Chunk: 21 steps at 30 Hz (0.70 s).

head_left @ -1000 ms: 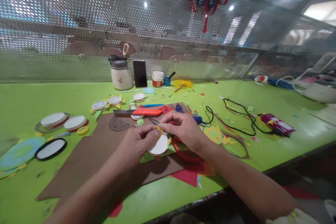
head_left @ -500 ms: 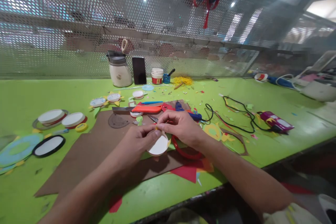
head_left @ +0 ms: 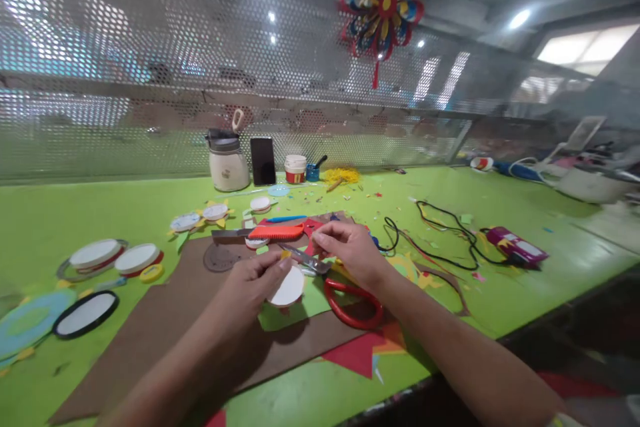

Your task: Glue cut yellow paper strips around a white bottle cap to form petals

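Observation:
My left hand (head_left: 257,278) is closed, pinching a white round paper disc (head_left: 289,289) at its upper edge. A small yellow paper piece (head_left: 285,254) shows at the fingertips. To its right, my right hand (head_left: 350,250) is raised with thumb and forefinger pressed together; whatever may be between them is too small to make out. Scissors with red handles (head_left: 353,307) lie below my right hand, blades towards the disc. Under both hands are a green paper sheet (head_left: 280,320) and brown cardboard (head_left: 165,320).
An orange utility knife (head_left: 275,232) lies on the cardboard beyond my hands. White discs (head_left: 137,258) and a black-rimmed oval (head_left: 86,315) lie at left. A kettle (head_left: 229,163) and phone (head_left: 263,161) stand behind. A black cord (head_left: 450,230) runs to a purple packet (head_left: 517,245) at right.
My hands have moved apart: the left went left with the disc, and the right lifted away from it. The scissors' blades now show between them. The camera view has tilted up.

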Motion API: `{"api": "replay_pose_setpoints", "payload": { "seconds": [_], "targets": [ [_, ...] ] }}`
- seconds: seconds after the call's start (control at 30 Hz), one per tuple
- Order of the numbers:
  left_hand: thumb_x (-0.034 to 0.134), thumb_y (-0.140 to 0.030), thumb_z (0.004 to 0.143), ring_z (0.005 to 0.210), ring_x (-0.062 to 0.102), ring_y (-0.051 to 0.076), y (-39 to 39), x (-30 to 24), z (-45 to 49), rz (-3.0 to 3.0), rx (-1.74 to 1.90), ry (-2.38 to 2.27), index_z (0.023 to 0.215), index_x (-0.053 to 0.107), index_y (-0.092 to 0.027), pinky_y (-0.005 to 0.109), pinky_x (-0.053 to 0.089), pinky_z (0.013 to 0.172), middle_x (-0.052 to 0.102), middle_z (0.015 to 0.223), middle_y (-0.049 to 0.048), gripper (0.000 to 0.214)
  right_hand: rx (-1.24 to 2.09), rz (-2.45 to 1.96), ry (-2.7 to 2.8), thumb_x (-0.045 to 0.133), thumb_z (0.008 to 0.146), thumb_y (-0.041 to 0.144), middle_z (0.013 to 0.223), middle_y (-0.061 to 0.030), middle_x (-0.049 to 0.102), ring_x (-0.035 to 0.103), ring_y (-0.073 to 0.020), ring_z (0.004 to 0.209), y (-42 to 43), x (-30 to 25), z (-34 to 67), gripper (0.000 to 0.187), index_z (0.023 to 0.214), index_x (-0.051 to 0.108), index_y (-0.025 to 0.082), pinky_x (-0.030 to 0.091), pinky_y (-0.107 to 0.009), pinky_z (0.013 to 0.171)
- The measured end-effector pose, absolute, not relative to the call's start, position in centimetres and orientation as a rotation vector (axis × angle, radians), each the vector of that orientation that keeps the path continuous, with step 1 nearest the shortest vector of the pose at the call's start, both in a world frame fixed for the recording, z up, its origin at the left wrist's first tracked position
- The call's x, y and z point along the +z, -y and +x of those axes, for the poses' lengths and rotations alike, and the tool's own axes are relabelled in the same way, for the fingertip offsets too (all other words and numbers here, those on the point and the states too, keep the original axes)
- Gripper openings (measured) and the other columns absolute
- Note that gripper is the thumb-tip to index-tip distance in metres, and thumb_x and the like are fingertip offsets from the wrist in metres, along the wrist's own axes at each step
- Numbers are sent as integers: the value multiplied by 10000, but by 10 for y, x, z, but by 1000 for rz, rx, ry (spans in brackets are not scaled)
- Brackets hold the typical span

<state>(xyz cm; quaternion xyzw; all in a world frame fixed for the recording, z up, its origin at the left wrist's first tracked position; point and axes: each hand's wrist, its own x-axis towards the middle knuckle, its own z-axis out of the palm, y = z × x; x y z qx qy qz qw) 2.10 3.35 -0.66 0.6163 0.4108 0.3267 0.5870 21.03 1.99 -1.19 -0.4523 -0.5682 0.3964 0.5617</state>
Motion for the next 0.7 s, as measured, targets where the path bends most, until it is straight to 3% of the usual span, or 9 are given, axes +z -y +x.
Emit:
{"api": "replay_pose_setpoints", "payload": {
  "seconds": [0.2,0.37,0.53,0.7],
  "targets": [
    [746,-441,663,586,609,162,-46,2,11,1341,840,-1020,814,688,-138,251,472,536,692,715,54,343,692,-1158,1252,606,775,369,667,1,615,573,-118,604,-31,17,256,193,738,611,180,511,-288,634],
    [736,-438,664,566,587,160,-46,-3,14,1329,804,-995,786,682,-146,250,442,517,673,675,40,321,605,-1471,1468,582,853,244,674,-22,618,585,-113,599,-82,28,283,162,748,621,127,517,-278,617],
    [721,-463,669,523,511,133,-45,-15,17,1375,766,-977,707,663,-143,220,337,464,613,590,12,328,421,-1853,1734,581,909,313,1155,-81,608,620,-215,962,-168,19,284,280,1126,600,138,535,-378,802],
    [684,-490,690,510,493,133,-52,-29,17,1417,695,-962,667,618,-143,231,318,465,579,557,9,354,228,-2102,1884,585,908,311,1194,-99,585,609,-231,1013,-236,5,268,327,1186,565,138,522,-412,843]
  ]
}}
